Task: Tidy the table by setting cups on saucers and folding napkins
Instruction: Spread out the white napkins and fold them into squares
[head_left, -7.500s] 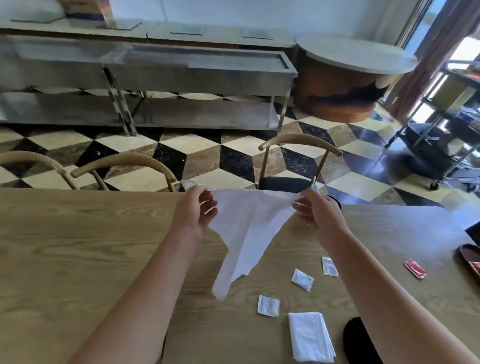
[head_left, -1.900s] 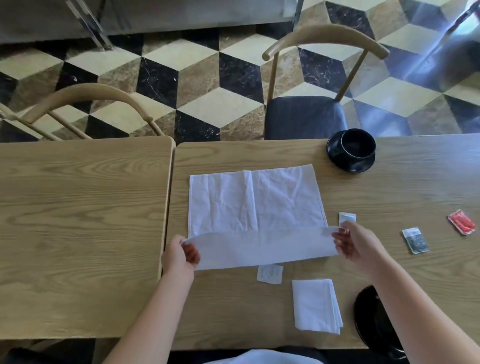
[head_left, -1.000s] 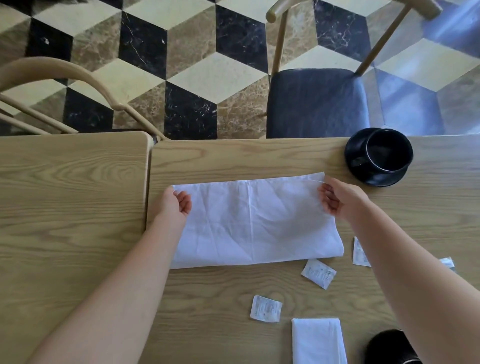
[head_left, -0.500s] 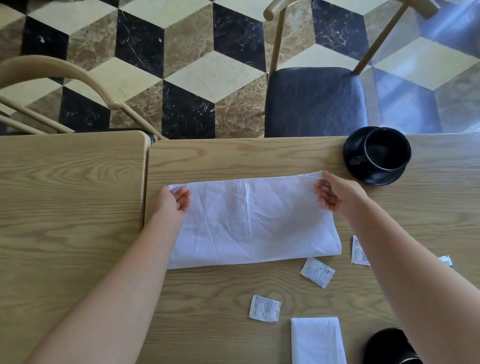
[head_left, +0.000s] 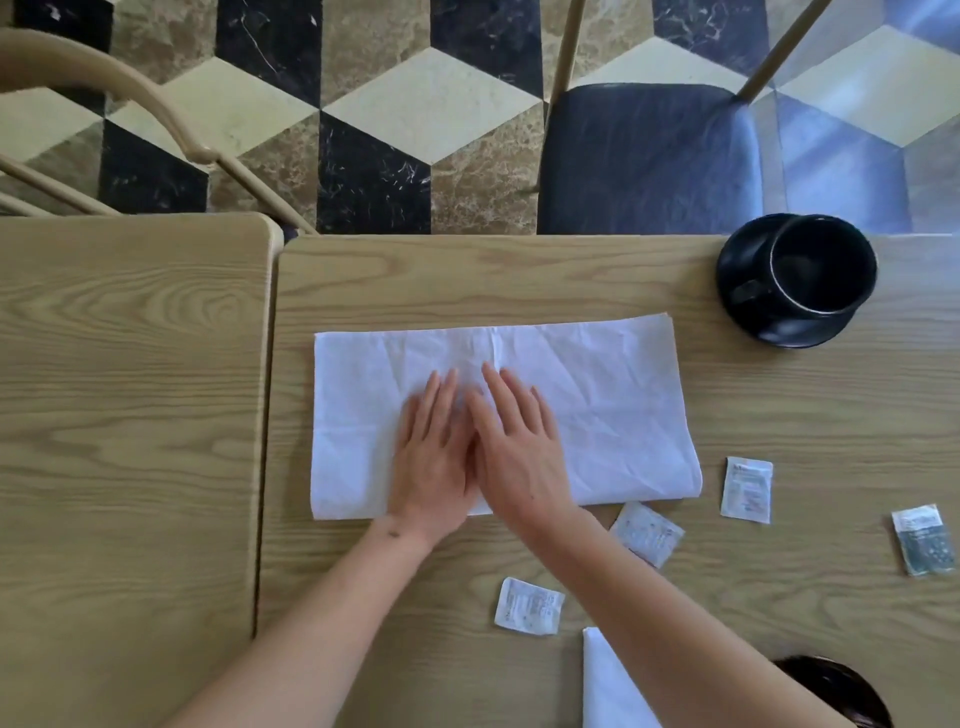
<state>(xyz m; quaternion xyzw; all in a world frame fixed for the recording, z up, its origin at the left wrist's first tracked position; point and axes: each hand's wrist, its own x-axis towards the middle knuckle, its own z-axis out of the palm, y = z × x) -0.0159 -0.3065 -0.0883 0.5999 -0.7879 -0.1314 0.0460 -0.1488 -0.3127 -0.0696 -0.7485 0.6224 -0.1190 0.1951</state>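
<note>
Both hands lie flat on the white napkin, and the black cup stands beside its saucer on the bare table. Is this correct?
Not quite. The head view shows the black cup sitting on its saucer, not beside it on the table. The rest holds: the left hand and right hand lie flat, palms down, on the white napkin.

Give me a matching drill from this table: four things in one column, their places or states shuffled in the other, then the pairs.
1. large napkin
2. black cup
3. left hand
4. second napkin

A. at the near edge, partly out of frame
B. flat, palm down on cloth
C. folded in half, spread mid-table
D. standing on a saucer

Pairs: 1-C, 2-D, 3-B, 4-A
</note>
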